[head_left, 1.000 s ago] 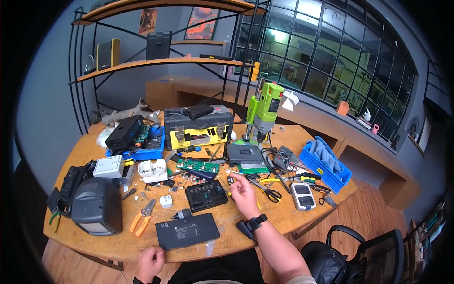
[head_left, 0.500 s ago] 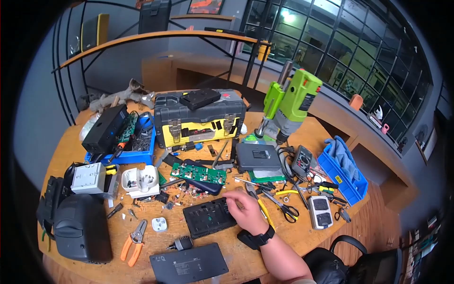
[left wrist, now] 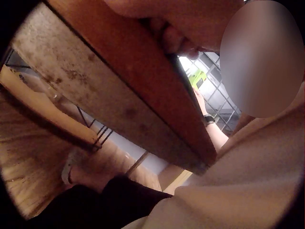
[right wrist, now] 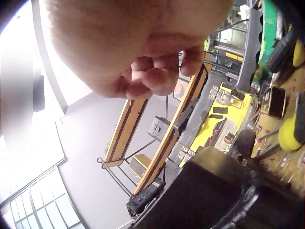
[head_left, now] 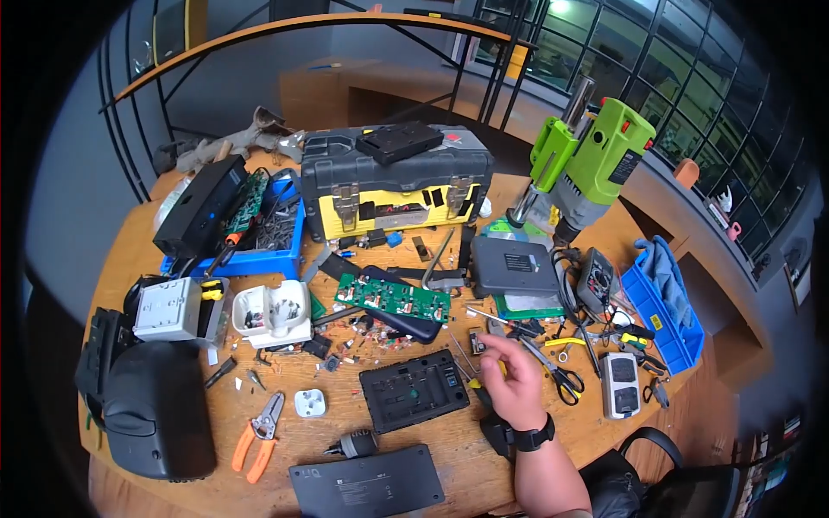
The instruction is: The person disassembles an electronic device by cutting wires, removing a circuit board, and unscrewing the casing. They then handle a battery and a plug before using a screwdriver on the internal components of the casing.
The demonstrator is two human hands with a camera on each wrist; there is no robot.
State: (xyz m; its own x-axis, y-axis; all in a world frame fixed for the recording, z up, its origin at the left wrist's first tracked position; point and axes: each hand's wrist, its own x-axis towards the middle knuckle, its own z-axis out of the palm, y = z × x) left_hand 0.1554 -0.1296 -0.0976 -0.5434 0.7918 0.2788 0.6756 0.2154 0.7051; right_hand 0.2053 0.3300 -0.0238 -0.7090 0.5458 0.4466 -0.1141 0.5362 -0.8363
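My right hand (head_left: 513, 380) is over the table just right of a black open plastic housing (head_left: 414, 393). Its fingers are loosely curled, and the right wrist view shows nothing between the fingertips (right wrist: 157, 80). A small dark module (head_left: 477, 341) lies close to those fingertips, and a yellow-and-black handle (head_left: 475, 382) is partly hidden by the hand. Under the wrist stands a black object (head_left: 495, 434). My left hand (left wrist: 178, 28), outside the head view, rests at the wooden table edge (left wrist: 143, 95) with fingers loosely bent, partly cut off by the frame.
A dark flat panel (head_left: 367, 483) and orange-handled wire strippers (head_left: 257, 439) lie in front. Green circuit board (head_left: 393, 298), toolbox (head_left: 397, 186) and green drill press (head_left: 596, 164) stand behind. Scissors (head_left: 561, 380), a white meter (head_left: 620, 386) and a blue bin (head_left: 665, 324) are rightward.
The head view has tilted down and come closer, and the left hand has dropped out of it. My right hand has shifted right, away from the black housing's edge.
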